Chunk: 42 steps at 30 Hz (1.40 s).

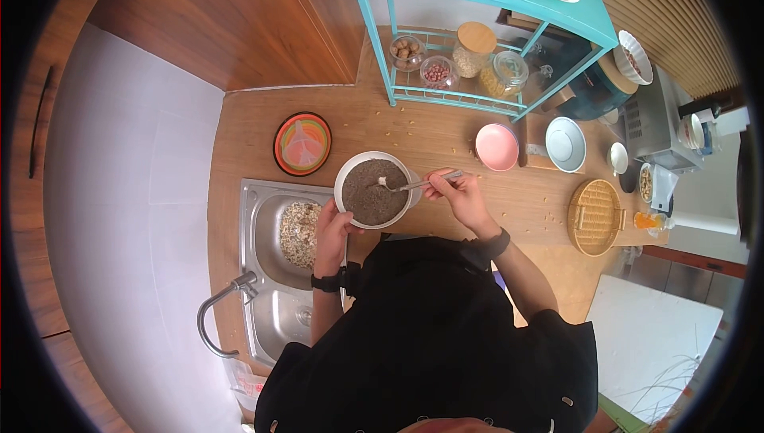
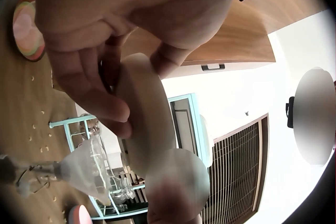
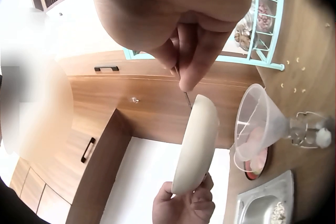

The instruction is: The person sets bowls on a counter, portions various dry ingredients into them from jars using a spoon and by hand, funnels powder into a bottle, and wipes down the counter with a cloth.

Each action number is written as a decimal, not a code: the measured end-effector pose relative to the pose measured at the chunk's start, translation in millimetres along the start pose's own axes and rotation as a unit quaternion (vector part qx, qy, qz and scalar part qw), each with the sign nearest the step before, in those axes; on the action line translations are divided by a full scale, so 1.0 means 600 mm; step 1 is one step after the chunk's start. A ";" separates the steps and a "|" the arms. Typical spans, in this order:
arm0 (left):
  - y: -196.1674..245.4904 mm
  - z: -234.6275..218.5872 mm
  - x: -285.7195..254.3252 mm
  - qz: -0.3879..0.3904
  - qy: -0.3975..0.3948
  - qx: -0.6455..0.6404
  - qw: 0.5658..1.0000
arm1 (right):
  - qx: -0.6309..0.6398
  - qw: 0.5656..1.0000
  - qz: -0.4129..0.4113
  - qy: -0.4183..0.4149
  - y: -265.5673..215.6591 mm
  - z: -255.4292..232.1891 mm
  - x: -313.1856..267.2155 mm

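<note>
A white bowl [image 1: 344, 170] full of dark grey powder is held up by the left hand [image 1: 333, 234], thumb at the rim and fingers below. The right hand [image 1: 460, 198] pinches the handle of a metal spoon [image 1: 415, 185], whose tip is in the bowl with a small pale bit on it. In the left wrist view the left hand [image 2: 121, 29] grips the bowl [image 2: 144, 113] by its side. In the right wrist view the right hand [image 3: 184, 24] holds the thin handle above the bowl [image 3: 197, 145]. A clear funnel [image 3: 257, 121] sits on a glass bottle [image 3: 307, 131] beside the bowl.
Left of the bowl lie stacked coloured plates [image 1: 280, 146]; below is a sink [image 1: 248, 234] with grains in its basin. A turquoise rack [image 1: 382, 59] with jars stands behind. Pink [image 1: 496, 148] and pale blue bowls [image 1: 566, 145] and a wicker basket [image 1: 597, 218] are at right.
</note>
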State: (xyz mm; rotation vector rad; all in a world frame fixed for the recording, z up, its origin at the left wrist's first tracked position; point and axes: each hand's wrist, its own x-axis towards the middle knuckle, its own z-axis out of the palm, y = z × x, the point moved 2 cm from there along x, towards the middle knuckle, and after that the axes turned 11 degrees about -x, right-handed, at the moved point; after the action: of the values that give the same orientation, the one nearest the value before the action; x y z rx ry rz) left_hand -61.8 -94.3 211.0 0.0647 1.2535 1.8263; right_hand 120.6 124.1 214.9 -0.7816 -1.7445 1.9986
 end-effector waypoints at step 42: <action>0.002 -0.050 -0.005 0.023 0.030 0.068 0.997 | -0.001 1.000 0.025 0.017 -0.066 -0.045 0.011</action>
State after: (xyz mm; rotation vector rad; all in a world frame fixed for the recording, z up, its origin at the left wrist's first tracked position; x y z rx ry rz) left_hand -75.3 -118.4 198.5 0.1154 1.4294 1.7920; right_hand 129.2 155.3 250.6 -0.8621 -1.7256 2.0031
